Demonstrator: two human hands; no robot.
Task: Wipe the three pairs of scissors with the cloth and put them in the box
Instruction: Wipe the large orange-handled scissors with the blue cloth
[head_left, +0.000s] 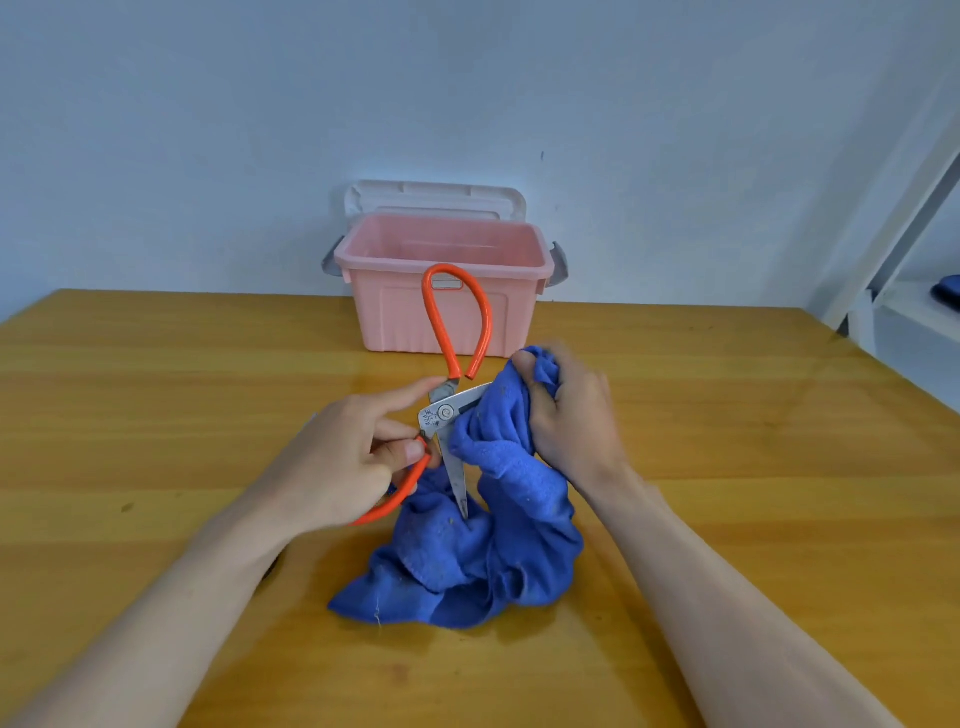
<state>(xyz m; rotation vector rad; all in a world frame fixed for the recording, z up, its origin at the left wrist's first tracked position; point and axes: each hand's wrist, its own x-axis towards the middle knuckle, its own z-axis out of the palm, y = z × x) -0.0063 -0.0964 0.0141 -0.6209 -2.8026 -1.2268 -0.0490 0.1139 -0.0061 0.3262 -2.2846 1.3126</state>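
Observation:
Orange-handled scissors (442, 415) with steel blades spread apart are held above the wooden table (156, 415). My left hand (358, 452) grips them near the pivot and around the lower orange handle loop. One blade points down toward the blue cloth (498, 545); the other blade is wrapped in a bunch of that cloth, which my right hand (571, 410) grips. The rest of the cloth trails down onto the table. The pink box (441, 306) stands open behind the scissors. No other scissors are visible.
The box's pale lid (436, 200) leans against the wall behind it, with grey latches at the box's sides. A white shelf frame (898, 249) stands to the right of the table. The table's far edge meets the wall.

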